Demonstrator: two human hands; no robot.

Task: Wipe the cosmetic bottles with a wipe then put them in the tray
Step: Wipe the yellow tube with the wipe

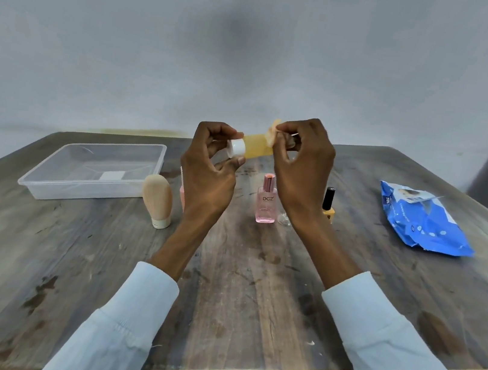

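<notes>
A worn wooden table [253, 281] stands against a plain grey wall [164, 30].

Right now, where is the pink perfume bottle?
In the head view the pink perfume bottle stands upright on the table near its middle, below the raised hands, left of the yellow nail polish.

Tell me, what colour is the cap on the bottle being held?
White, on a yellow bottle; the cap shows clearly in the head view.
</notes>
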